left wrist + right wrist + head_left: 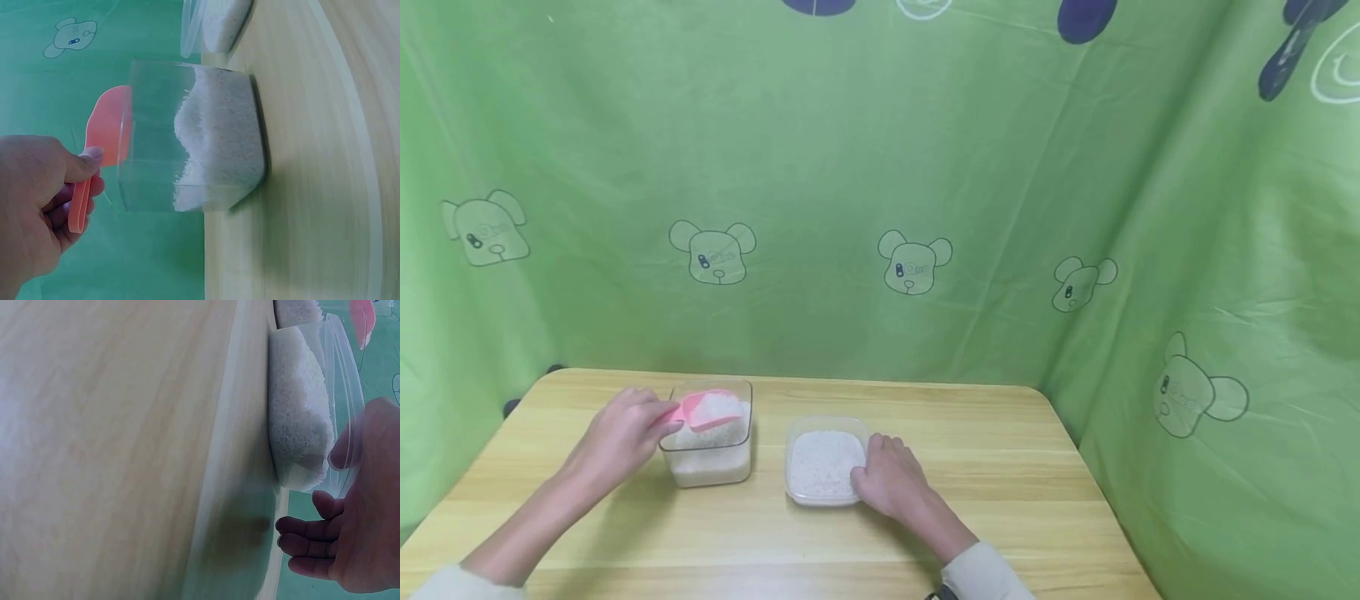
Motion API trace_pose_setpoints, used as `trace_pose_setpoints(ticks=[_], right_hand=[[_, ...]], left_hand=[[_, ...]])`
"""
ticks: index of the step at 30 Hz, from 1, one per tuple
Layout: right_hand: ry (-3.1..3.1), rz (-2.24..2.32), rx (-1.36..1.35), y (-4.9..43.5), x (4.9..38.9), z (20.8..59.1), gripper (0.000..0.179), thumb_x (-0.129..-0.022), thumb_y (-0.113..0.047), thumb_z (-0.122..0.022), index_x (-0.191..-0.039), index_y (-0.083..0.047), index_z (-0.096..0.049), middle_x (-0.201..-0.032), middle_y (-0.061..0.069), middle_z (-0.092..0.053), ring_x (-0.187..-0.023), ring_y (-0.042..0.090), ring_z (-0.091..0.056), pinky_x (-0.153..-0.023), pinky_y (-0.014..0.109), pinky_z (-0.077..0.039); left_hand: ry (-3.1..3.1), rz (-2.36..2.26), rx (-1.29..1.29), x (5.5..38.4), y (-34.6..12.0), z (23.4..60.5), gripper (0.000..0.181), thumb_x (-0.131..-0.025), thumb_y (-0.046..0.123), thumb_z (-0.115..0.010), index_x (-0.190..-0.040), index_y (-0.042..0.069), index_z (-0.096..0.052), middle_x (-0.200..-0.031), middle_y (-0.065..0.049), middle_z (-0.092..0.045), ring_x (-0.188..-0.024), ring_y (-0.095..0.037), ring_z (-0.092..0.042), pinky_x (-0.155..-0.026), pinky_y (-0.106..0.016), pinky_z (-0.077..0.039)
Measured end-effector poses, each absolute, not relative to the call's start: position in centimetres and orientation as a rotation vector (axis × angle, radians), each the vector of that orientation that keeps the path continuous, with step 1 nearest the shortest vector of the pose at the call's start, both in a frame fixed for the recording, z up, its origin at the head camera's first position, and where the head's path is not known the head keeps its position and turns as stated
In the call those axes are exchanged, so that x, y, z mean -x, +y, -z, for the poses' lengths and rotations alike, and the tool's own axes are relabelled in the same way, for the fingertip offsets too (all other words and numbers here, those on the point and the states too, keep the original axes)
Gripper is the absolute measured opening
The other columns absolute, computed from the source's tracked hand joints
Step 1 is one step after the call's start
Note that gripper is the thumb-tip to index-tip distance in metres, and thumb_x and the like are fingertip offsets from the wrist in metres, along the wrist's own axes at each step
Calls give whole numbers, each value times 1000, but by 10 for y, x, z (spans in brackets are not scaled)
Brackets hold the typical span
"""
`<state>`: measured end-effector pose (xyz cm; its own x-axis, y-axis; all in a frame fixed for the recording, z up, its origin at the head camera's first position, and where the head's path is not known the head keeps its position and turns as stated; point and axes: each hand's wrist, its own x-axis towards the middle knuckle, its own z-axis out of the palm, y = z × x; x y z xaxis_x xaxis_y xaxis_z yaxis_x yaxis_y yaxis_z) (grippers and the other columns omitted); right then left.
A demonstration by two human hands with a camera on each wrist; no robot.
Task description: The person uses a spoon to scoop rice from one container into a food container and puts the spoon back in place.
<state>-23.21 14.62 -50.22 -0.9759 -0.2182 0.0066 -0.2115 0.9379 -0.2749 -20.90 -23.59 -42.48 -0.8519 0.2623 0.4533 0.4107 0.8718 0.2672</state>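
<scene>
My left hand (625, 433) grips the handle of a pink scoop (109, 125), thumb on top and fingers curled beneath. The scoop carries a heap of white grains (718, 406) and is level with the mouth of a tall clear square container (153, 94). White grains fill that container's lower part, piled unevenly. To its right, a lower clear plastic container (350, 375) holds a fairly flat layer of similar grains (824, 457). My right hand (891, 475) pinches its right rim, thumb over the edge; the remaining fingers curl loosely outside.
Both containers stand on a light wood-grain table (760, 542), near its back edge. A green curtain (820, 325) printed with bear heads hangs behind the table and along its sides. A dark band (942, 592) shows at my right wrist.
</scene>
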Motion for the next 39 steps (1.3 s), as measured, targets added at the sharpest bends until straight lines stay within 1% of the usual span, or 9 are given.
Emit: trace_pose_setpoints(ticks=[7, 11, 16, 23, 31, 39], right_hand=[[3071, 428, 340, 147, 233, 504, 38, -86, -29, -53, -106, 4, -56, -88, 10, -52, -80, 24, -47, -72, 39, -43], [3070, 427, 342, 147, 234, 506, 39, -86, -29, -52, -107, 3, -56, -88, 9, -52, -80, 24, -47, -72, 39, -43], [3060, 432, 335, 147, 233, 505, 40, -87, -30, -52, -108, 3, -56, -89, 10, -51, -80, 24, -46, -72, 39, -43], [3071, 417, 336, 147, 233, 505, 40, -88, -30, -53, -109, 5, -56, -89, 10, -52, -81, 25, -47, -73, 40, -44], [3052, 433, 322, 146, 233, 505, 42, -87, -31, -52, -110, 4, -56, -89, 10, -52, -81, 24, -47, -73, 39, -43], [3060, 426, 320, 147, 234, 506, 40, -87, -31, -52, -109, 3, -56, -89, 9, -52, -80, 24, -46, -73, 38, -43]], left_hand=[[-2604, 498, 500, 207, -233, 418, 24, -85, 11, -82, -106, -1, -78, -84, -8, -71, -82, -24, -60, -71, -43, -55], [-2574, 504, 513, 206, -229, 416, 25, -84, 10, -83, -106, 0, -78, -87, -10, -73, -84, -25, -62, -72, -45, -57], [-2567, 532, 523, 205, -221, 413, 25, -83, 10, -84, -106, 2, -79, -86, -7, -72, -84, -22, -60, -72, -42, -56], [-2559, 554, 572, 205, -207, 410, 25, -82, 10, -85, -105, 2, -80, -92, -8, -76, -90, -26, -65, -78, -46, -59], [-2519, 522, 633, 209, -192, 411, 26, -79, 7, -87, -102, 1, -80, -90, -9, -76, -87, -24, -64, -75, -42, -58], [-2498, 490, 700, 213, -181, 413, 24, -77, 8, -88, -100, 3, -81, -89, -8, -77, -87, -23, -65, -76, -39, -58]])
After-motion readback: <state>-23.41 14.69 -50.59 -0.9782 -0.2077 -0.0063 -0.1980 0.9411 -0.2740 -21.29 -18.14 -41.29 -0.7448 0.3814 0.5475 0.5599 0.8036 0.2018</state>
